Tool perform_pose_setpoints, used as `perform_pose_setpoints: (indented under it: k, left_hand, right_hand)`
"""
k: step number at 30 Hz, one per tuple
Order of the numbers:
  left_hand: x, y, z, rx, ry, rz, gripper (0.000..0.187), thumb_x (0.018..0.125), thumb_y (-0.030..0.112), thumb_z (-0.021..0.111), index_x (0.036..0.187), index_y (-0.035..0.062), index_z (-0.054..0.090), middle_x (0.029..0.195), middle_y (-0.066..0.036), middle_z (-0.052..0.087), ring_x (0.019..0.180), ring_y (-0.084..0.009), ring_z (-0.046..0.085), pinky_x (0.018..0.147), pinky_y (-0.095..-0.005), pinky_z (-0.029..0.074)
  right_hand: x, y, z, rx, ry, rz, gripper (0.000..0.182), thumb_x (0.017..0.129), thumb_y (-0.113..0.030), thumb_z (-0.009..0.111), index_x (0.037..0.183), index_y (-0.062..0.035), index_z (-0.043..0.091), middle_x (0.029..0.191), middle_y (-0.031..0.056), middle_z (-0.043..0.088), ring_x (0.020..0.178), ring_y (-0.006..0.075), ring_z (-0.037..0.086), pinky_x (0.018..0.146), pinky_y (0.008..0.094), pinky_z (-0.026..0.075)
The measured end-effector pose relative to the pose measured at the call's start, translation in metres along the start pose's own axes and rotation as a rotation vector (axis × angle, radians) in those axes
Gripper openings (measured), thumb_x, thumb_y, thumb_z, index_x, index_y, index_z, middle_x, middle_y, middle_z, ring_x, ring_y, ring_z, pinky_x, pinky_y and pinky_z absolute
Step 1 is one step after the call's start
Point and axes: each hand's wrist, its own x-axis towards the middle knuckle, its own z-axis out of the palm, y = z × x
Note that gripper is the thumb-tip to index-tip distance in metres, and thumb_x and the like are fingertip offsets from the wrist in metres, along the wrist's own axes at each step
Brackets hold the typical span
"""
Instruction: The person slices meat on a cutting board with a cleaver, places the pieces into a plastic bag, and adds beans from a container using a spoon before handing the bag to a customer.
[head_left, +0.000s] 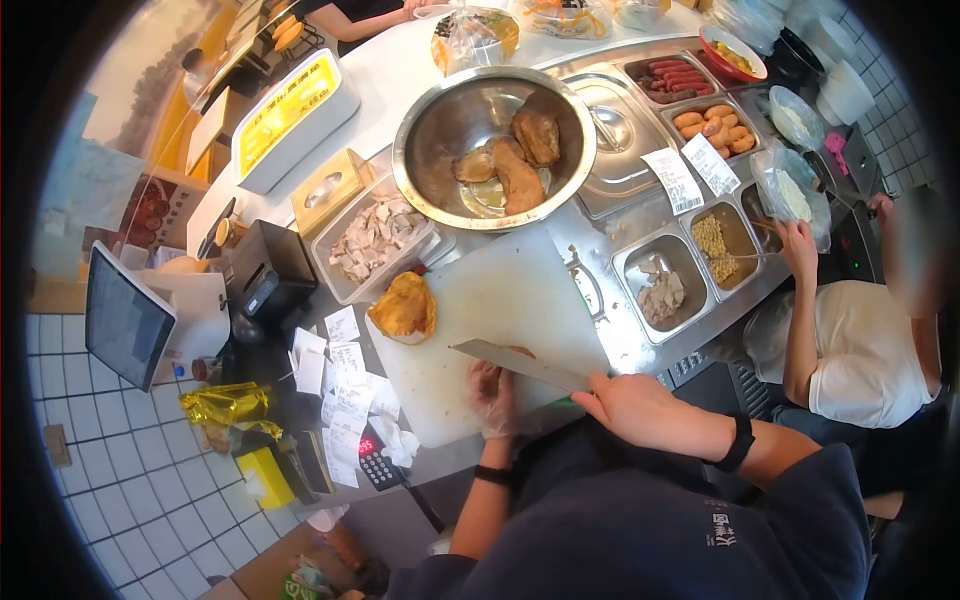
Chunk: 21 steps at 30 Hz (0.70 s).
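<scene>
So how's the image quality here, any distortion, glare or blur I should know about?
Head view: strong fisheye, with black corners and curved tile lines; glare on the steel bowl and the counter lid; the knife, right hand and gloved left hand look fairly sharp; the edges go soft.

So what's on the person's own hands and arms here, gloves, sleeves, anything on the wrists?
The left hand wears a thin, clear disposable glove, with a black band on that wrist. The right hand is ungloved, with a black wristband behind it. Both forearms are uncovered; dark blue short sleeves start higher up.
</scene>
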Motion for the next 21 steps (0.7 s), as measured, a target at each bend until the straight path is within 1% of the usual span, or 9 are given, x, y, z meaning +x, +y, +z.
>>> perform_pose_setpoints:
  k: [3,5,7,9,12,15,18,21]
  left_hand:
    - [0.000,0.007,0.001,-0.021,0.011,-0.105,0.013,0.076,0.000,0.069,0.088,0.0008,0.064,0.093,-0.012,0.061,0.097,-0.0255,0.055,0.087,-0.0361,0.042]
    - [-0.001,0.001,-0.002,0.052,0.001,-0.044,0.012,0.076,0.002,0.069,0.086,0.0011,0.063,0.092,-0.012,0.061,0.097,-0.0260,0.055,0.087,-0.0367,0.042]
    - [-0.004,0.000,-0.003,0.133,0.012,-0.008,0.011,0.076,0.003,0.070,0.083,0.0015,0.061,0.092,-0.012,0.061,0.097,-0.0264,0.055,0.087,-0.0371,0.042]
    - [-0.002,0.004,0.000,0.218,0.036,0.010,0.012,0.076,0.004,0.070,0.080,0.0019,0.060,0.092,-0.012,0.061,0.097,-0.0269,0.054,0.087,-0.0373,0.042]
    - [0.000,0.011,0.000,0.275,0.004,0.070,0.014,0.075,0.006,0.071,0.077,0.0023,0.058,0.094,-0.014,0.060,0.097,-0.0274,0.054,0.087,-0.0374,0.043]
    - [-0.005,0.002,-0.001,0.175,0.037,-0.013,0.013,0.076,0.005,0.071,0.078,0.0026,0.058,0.092,-0.014,0.060,0.097,-0.0271,0.054,0.086,-0.0372,0.043]
    - [-0.007,-0.005,-0.003,0.193,0.046,-0.044,0.014,0.076,0.005,0.071,0.077,0.0030,0.057,0.089,-0.013,0.059,0.096,-0.0264,0.054,0.086,-0.0373,0.043]
    - [-0.005,-0.001,-0.002,0.198,0.032,0.055,0.014,0.075,0.004,0.070,0.077,0.0033,0.057,0.089,-0.013,0.058,0.095,-0.0266,0.054,0.085,-0.0370,0.043]
  right_hand:
    - [0.021,0.010,0.018,0.019,0.042,-0.088,0.042,0.094,-0.037,0.042,0.083,0.0015,0.055,0.068,0.0219,0.059,0.066,0.0425,0.058,0.059,0.0484,0.046]
    - [0.052,0.015,0.043,0.050,0.081,-0.084,0.042,0.094,-0.038,0.042,0.084,0.0010,0.056,0.070,0.0221,0.060,0.067,0.0425,0.058,0.060,0.0480,0.046]
    - [0.069,0.022,0.051,0.086,0.092,-0.094,0.042,0.094,-0.038,0.042,0.085,0.0006,0.056,0.071,0.0225,0.060,0.068,0.0425,0.058,0.061,0.0481,0.046]
    - [0.079,0.028,0.044,0.127,0.088,-0.115,0.042,0.093,-0.039,0.042,0.085,0.0001,0.056,0.072,0.0232,0.060,0.069,0.0425,0.058,0.063,0.0486,0.046]
    - [0.057,0.037,0.018,0.173,0.048,-0.095,0.041,0.093,-0.039,0.042,0.087,-0.0004,0.057,0.073,0.0234,0.060,0.071,0.0423,0.058,0.064,0.0499,0.046]
    - [0.024,0.030,-0.015,0.068,-0.155,0.023,0.042,0.093,-0.038,0.042,0.085,0.0000,0.057,0.074,0.0232,0.060,0.072,0.0423,0.058,0.064,0.0502,0.046]
    - [0.029,0.027,0.007,0.058,-0.089,-0.010,0.044,0.094,-0.038,0.041,0.082,0.0003,0.058,0.074,0.0229,0.060,0.071,0.0420,0.058,0.064,0.0499,0.046]
    - [0.065,0.034,0.049,0.145,0.079,-0.166,0.045,0.094,-0.039,0.040,0.080,0.0000,0.058,0.074,0.0230,0.060,0.071,0.0420,0.058,0.064,0.0493,0.046]
